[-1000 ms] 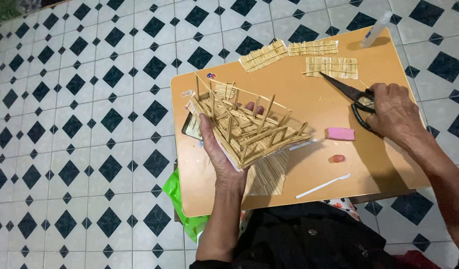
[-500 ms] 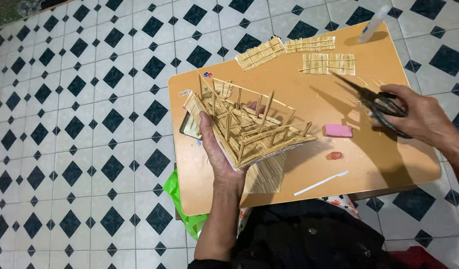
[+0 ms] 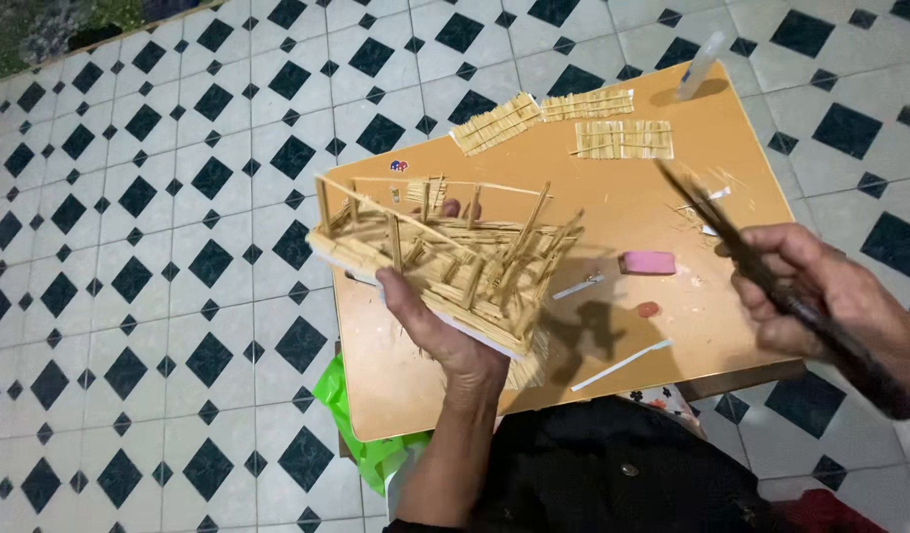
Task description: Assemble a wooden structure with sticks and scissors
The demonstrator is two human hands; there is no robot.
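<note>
Floor tiles (image 3: pixel 158 296), white with black diamonds, fill most of the view; orange-brown surface (image 3: pixel 712 128) sits from centre out to 2 o'clock, low over the floor. Stick model (image 3: pixel 445 262), a frame of pale sticks on a flat base, is lifted off the surface at centre-left and tilted so the open frame faces up, likely so its inside is reachable. Left hand (image 3: pixel 445 336) holds it from below at 6 o'clock of the model, thumb on the near edge, fingertips poking past the far side; grip is clamped on the base. Right hand (image 3: pixel 820 296) at 3 o'clock is closed round the handles of dark scissors (image 3: pixel 731 237), blades aimed toward 11 o'clock over the surface; motion blur means I cannot tell whether the blades are apart. Three stick mats (image 3: pixel 593 123) lie flat at 12 o'clock, parked away from the model. Green bag (image 3: pixel 361 434) pokes out under the near edge at 7 o'clock, mostly hidden. Clear tube (image 3: pixel 700 67) at 1 o'clock, kind unclear. Pink eraser (image 3: pixel 648 262) right of the model; white strip (image 3: pixel 623 363) at 5 o'clock; small red bit (image 3: pixel 649 309), too small to identify. Right forearm cut off by the frame edge.
</note>
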